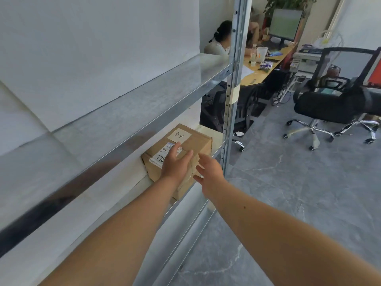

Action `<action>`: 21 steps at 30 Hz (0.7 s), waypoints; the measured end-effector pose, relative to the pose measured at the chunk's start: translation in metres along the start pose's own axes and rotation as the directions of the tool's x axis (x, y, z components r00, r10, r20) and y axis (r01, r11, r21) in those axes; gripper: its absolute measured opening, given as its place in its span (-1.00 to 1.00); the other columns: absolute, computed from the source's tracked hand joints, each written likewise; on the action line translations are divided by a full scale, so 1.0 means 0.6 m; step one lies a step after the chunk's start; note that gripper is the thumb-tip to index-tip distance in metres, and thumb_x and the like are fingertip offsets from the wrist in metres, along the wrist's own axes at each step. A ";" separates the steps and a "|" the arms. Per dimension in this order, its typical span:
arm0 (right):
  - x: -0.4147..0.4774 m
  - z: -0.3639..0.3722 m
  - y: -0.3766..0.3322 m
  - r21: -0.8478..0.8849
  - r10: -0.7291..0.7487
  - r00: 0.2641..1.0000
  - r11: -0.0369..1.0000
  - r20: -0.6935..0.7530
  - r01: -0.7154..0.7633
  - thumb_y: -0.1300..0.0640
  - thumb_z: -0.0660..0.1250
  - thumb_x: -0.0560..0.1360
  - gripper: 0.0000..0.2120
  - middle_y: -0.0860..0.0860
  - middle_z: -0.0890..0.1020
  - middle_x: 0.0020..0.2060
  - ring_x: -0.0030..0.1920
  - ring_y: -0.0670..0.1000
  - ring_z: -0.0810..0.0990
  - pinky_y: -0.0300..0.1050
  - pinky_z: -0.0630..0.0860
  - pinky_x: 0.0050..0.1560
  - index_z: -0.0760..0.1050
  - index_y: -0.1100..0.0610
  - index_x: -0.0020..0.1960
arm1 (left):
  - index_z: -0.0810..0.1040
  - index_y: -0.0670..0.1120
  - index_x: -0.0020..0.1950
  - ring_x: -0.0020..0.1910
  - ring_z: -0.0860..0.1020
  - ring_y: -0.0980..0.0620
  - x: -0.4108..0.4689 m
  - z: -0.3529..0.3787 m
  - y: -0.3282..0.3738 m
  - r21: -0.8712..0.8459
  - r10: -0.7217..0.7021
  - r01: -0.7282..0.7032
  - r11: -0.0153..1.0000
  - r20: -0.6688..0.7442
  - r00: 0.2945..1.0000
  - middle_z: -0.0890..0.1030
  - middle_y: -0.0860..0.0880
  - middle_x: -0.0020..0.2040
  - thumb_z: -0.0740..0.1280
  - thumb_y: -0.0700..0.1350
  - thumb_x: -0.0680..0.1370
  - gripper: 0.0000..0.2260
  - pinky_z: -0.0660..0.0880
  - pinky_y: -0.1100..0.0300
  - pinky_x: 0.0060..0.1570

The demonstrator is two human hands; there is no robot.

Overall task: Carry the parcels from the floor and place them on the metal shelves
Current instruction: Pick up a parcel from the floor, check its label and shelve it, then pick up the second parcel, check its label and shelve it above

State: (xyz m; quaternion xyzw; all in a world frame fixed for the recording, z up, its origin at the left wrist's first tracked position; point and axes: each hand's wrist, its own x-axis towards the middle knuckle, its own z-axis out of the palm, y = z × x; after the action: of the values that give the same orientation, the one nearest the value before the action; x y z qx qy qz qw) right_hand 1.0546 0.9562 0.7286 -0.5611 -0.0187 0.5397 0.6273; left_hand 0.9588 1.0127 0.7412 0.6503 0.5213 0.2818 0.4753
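The left hand point(175, 165) reaches forward on a straight bare arm, palm down, fingers extended and slightly apart, lying flat on the top of a cardboard parcel point(181, 157) without gripping it. The right hand point(210, 175) is stretched out just beside the parcel's near right edge, fingers spread open and holding nothing; whether its fingertips touch the cardboard cannot be told. The parcel sits on the lower metal shelf point(208, 162), close to the shelf's far end and just left of the upright post point(233, 83). It is a brown box with its corner turned toward the camera, carrying a pale note point(179, 134) with handwriting on top and a white shipping label point(162, 155) partly covered by the left hand's fingers. Nothing else shows on that shelf. Above it runs the upper metal shelf point(123, 112), its shiny front lip crossing the view on a slant and hiding part of the space behind the parcel. Beyond the post, a person point(218, 41) sits at a wooden desk point(266, 68) with a monitor point(285, 23) and a plastic cup point(261, 54) on it. A black office chair point(338, 100) stands on the grey marbled floor point(288, 193), well apart from the shelves.
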 end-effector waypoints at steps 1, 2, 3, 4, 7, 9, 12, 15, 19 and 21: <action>-0.003 -0.002 -0.006 0.002 -0.029 0.999 1.000 0.031 0.029 0.06 0.37 0.64 -0.68 -0.02 0.57 0.25 0.36 0.05 0.54 0.14 0.52 0.40 0.53 0.03 0.38 | 0.28 0.09 0.67 0.64 0.31 -0.06 -0.008 0.003 0.005 -0.039 -0.008 0.008 0.999 -0.007 1.000 0.31 0.04 0.67 0.31 0.14 0.68 -0.44 0.32 0.06 0.45; -0.007 -0.004 -0.014 0.001 -0.054 0.997 0.999 0.059 0.054 0.07 0.37 0.65 -0.63 -0.01 0.58 0.26 0.38 0.06 0.54 0.12 0.52 0.39 0.51 0.05 0.44 | 0.27 0.09 0.68 0.64 0.29 -0.06 -0.018 0.004 0.010 -0.080 -0.018 0.017 0.997 -0.010 1.000 0.29 0.04 0.68 0.29 0.14 0.70 -0.44 0.32 0.10 0.41; -0.013 -0.005 -0.024 -0.014 -0.072 0.994 0.997 0.085 0.073 0.08 0.36 0.66 -0.61 0.00 0.58 0.28 0.39 0.07 0.53 0.12 0.52 0.39 0.50 0.07 0.47 | 0.26 0.10 0.68 0.65 0.28 -0.05 -0.031 0.006 0.015 -0.112 -0.027 0.026 0.993 -0.009 1.000 0.28 0.04 0.68 0.28 0.13 0.71 -0.46 0.31 0.12 0.38; -0.018 -0.006 -0.031 -0.040 -0.085 0.990 0.995 0.112 0.090 0.09 0.35 0.67 -0.61 0.00 0.59 0.30 0.40 0.07 0.54 0.13 0.52 0.41 0.50 0.08 0.48 | 0.27 0.11 0.68 0.65 0.27 -0.04 -0.044 0.007 0.019 -0.130 -0.032 0.030 0.991 -0.010 0.999 0.28 0.04 0.69 0.26 0.12 0.71 -0.47 0.29 0.14 0.37; -0.038 -0.009 -0.037 -0.126 -0.101 0.979 0.984 0.176 0.124 0.15 0.34 0.67 -0.62 0.04 0.61 0.35 0.39 0.08 0.56 0.16 0.53 0.43 0.51 0.10 0.48 | 0.28 0.08 0.67 0.63 0.31 -0.04 -0.083 0.001 0.023 -0.156 -0.071 0.056 0.986 -0.088 0.994 0.29 0.01 0.68 0.24 0.09 0.73 -0.50 0.30 0.17 0.36; -0.059 -0.011 -0.034 -0.169 -0.098 0.966 0.976 0.240 0.141 0.16 0.34 0.67 -0.61 0.04 0.61 0.35 0.37 0.07 0.57 0.16 0.54 0.42 0.49 0.09 0.50 | 0.30 0.04 0.67 0.60 0.35 -0.04 -0.113 -0.002 0.022 -0.160 -0.099 0.071 0.984 -0.171 0.980 0.33 -0.01 0.66 0.23 0.07 0.74 -0.51 0.31 0.19 0.37; -0.097 -0.009 -0.021 -0.238 -0.064 0.937 0.959 0.342 0.152 0.11 0.34 0.67 -0.59 0.01 0.62 0.30 0.34 0.04 0.58 0.12 0.55 0.39 0.47 0.05 0.51 | 0.30 0.01 0.67 0.55 0.40 -0.04 -0.167 -0.008 0.022 -0.215 -0.151 0.090 0.972 -0.284 0.947 0.37 -0.01 0.64 0.25 0.07 0.73 -0.50 0.28 0.23 0.34; -0.130 0.001 0.003 -0.290 -0.017 0.906 0.945 0.423 0.153 0.09 0.36 0.66 -0.59 -0.02 0.64 0.23 0.33 0.03 0.59 0.11 0.55 0.40 0.49 0.02 0.50 | 0.28 0.04 0.68 0.55 0.37 0.01 -0.224 -0.029 0.020 -0.226 -0.173 0.090 0.970 -0.382 0.908 0.34 0.01 0.65 0.22 0.09 0.74 -0.50 0.25 0.24 0.34; -0.183 0.017 0.052 -0.389 0.072 0.841 0.906 0.536 0.170 0.10 0.36 0.65 -0.58 -0.05 0.62 0.27 0.35 0.02 0.56 0.09 0.51 0.42 0.46 -0.01 0.50 | 0.24 0.12 0.69 0.65 0.26 -0.04 -0.312 -0.080 0.006 -0.190 -0.198 0.121 0.974 -0.470 0.860 0.25 0.02 0.70 0.16 0.15 0.74 -0.50 0.21 0.04 0.56; -0.215 0.027 0.081 -0.415 0.104 0.807 0.891 0.582 0.185 0.12 0.37 0.65 -0.55 0.00 0.58 0.37 0.40 0.06 0.53 0.13 0.48 0.46 0.46 0.02 0.52 | 0.25 0.13 0.68 0.65 0.26 -0.05 -0.359 -0.105 -0.002 -0.185 -0.206 0.128 0.974 -0.510 0.835 0.25 0.03 0.70 0.14 0.14 0.75 -0.52 0.21 0.00 0.58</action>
State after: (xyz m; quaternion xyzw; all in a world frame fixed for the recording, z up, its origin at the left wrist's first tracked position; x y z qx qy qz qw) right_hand 0.9586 0.8672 0.7743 -0.4954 -0.3496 0.6531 0.4537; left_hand 0.8397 0.8293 0.7927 0.4644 0.6646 0.4430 0.3825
